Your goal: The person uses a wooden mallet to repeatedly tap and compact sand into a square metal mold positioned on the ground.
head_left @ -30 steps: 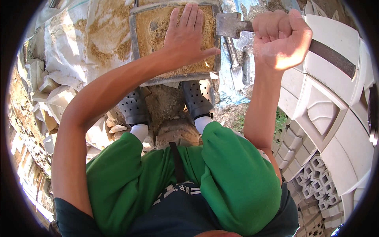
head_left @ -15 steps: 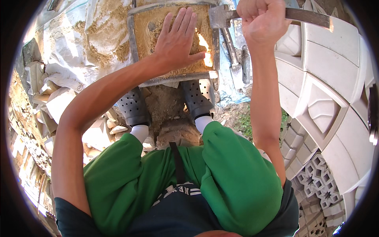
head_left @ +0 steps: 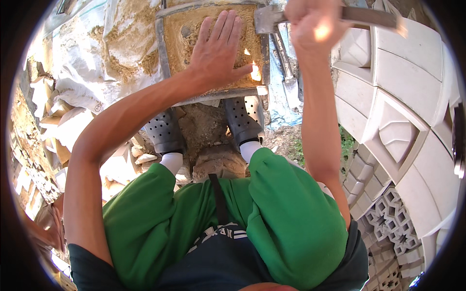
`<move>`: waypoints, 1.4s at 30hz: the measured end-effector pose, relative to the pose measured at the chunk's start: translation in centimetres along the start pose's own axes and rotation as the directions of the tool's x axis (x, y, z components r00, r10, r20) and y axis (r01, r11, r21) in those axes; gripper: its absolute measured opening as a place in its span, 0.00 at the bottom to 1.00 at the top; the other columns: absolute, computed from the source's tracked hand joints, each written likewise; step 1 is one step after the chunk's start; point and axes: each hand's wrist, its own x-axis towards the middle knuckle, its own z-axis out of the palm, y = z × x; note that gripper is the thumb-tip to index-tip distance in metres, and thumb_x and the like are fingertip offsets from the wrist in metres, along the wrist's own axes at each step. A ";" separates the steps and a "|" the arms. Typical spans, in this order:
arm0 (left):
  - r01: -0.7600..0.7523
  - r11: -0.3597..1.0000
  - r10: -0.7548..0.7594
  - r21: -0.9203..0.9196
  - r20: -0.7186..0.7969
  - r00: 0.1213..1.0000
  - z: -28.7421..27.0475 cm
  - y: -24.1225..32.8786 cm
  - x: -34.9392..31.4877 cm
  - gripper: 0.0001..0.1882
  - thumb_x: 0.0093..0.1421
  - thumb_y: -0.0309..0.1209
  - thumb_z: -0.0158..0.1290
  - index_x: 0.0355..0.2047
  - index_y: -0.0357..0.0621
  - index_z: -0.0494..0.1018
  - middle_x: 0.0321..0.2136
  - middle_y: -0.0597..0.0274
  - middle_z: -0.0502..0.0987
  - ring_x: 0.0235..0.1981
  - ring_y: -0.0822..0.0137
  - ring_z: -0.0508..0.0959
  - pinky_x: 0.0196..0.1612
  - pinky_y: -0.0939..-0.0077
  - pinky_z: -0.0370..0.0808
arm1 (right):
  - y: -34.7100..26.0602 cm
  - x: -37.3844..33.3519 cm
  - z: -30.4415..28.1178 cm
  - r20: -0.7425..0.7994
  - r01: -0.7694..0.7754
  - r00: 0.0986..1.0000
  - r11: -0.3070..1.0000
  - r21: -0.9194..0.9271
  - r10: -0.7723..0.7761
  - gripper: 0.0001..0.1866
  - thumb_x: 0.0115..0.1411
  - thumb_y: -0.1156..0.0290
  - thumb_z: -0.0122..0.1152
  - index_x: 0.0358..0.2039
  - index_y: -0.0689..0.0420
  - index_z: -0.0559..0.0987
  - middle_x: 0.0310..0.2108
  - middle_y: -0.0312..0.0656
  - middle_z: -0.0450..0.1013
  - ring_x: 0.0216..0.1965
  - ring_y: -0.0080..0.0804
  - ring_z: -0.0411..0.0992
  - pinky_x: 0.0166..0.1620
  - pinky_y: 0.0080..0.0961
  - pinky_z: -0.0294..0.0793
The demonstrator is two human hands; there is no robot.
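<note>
My left hand (head_left: pixel 216 51) lies with its fingers stretched out, palm down, on yellowish sandy material inside a shallow dark-edged frame (head_left: pixel 163 43). The fingers point away from me, the thumb out to the right. To its right, my right hand (head_left: pixel 313 29) is closed round the handle of a hammer (head_left: pixel 266 20), somewhat smeared by motion. The broad metal head is on the left, over the frame's right rim, and the wooden handle (head_left: pixel 374 18) sticks out to the right of my fist. Whether the head touches the rim I cannot tell.
Tools with metal blades (head_left: pixel 291 89) lie on blue sheeting (head_left: pixel 279 114) right of the frame. Pale moulded blocks (head_left: pixel 407 63) and patterned lattice pieces (head_left: pixel 393 223) are stacked at the right. White sheeting (head_left: pixel 80 58) with sand spreads left. Grey clogs (head_left: pixel 167 131) are below the frame.
My right hand and the hammer have shifted slightly left. My left hand stays in place. A blurred brownish shape, perhaps part of another person, has come in at the lower left edge.
</note>
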 end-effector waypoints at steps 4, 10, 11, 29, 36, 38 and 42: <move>-0.001 1.000 0.001 0.009 0.044 0.999 -0.2 -0.3 0.0 0.58 0.58 0.61 0.56 0.71 0.26 0.47 0.72 0.36 0.49 0.76 0.47 0.45 0.75 0.45 0.38 | -1.5 0.9 3.1 -0.124 -0.044 0.991 0.999 0.007 0.045 0.19 0.69 0.70 0.52 0.19 0.51 0.63 0.15 0.30 0.53 0.13 0.20 0.52 0.18 0.24 0.50; 0.024 1.000 -0.024 -0.008 0.027 0.999 -1.3 0.8 0.8 0.58 0.59 0.61 0.56 0.71 0.25 0.47 0.72 0.35 0.49 0.76 0.45 0.45 0.74 0.44 0.38 | 0.6 0.3 2.1 0.033 0.063 0.998 0.983 -0.170 -0.059 0.21 0.69 0.68 0.50 0.16 0.52 0.61 0.14 0.31 0.56 0.14 0.20 0.53 0.20 0.23 0.52; 0.008 0.997 -0.016 0.083 0.095 0.995 -1.4 1.2 1.0 0.58 0.60 0.66 0.51 0.71 0.24 0.48 0.72 0.35 0.49 0.76 0.45 0.44 0.74 0.42 0.38 | 0.4 0.2 1.7 0.047 0.081 0.996 0.978 -0.195 -0.073 0.22 0.69 0.68 0.49 0.16 0.52 0.60 0.14 0.31 0.55 0.14 0.20 0.53 0.20 0.24 0.52; 0.051 0.989 -0.066 0.136 0.107 0.992 -0.3 0.4 2.2 0.64 0.60 0.75 0.41 0.72 0.24 0.45 0.74 0.35 0.45 0.77 0.46 0.40 0.75 0.44 0.34 | -1.5 -1.0 1.5 -0.003 0.038 0.999 0.998 -0.047 -0.038 0.23 0.67 0.68 0.52 0.14 0.52 0.59 0.13 0.31 0.51 0.13 0.21 0.50 0.18 0.27 0.49; 0.018 0.981 -0.044 0.196 0.132 0.990 -0.7 0.0 1.1 0.62 0.59 0.72 0.46 0.71 0.24 0.47 0.73 0.34 0.46 0.76 0.45 0.43 0.75 0.42 0.38 | 0.8 -0.4 2.6 0.131 0.299 0.954 0.886 -0.355 -0.270 0.21 0.71 0.68 0.49 0.18 0.51 0.60 0.14 0.30 0.52 0.13 0.21 0.51 0.19 0.25 0.51; 0.017 0.982 -0.038 0.190 0.109 0.993 -1.1 0.4 1.4 0.62 0.59 0.71 0.48 0.71 0.24 0.48 0.73 0.35 0.47 0.76 0.46 0.44 0.75 0.44 0.38 | -0.8 -0.3 2.4 0.013 0.041 0.999 0.980 -0.192 -0.039 0.21 0.72 0.67 0.49 0.19 0.52 0.61 0.15 0.29 0.52 0.13 0.21 0.53 0.19 0.24 0.52; -0.002 0.999 0.003 0.035 -0.037 0.999 -0.9 -0.4 0.5 0.60 0.61 0.72 0.45 0.70 0.24 0.50 0.72 0.36 0.50 0.76 0.46 0.46 0.75 0.45 0.38 | -5.8 0.9 1.7 0.032 -0.025 0.999 0.999 -0.042 0.026 0.25 0.66 0.62 0.46 0.14 0.50 0.51 0.12 0.32 0.44 0.15 0.25 0.41 0.22 0.30 0.43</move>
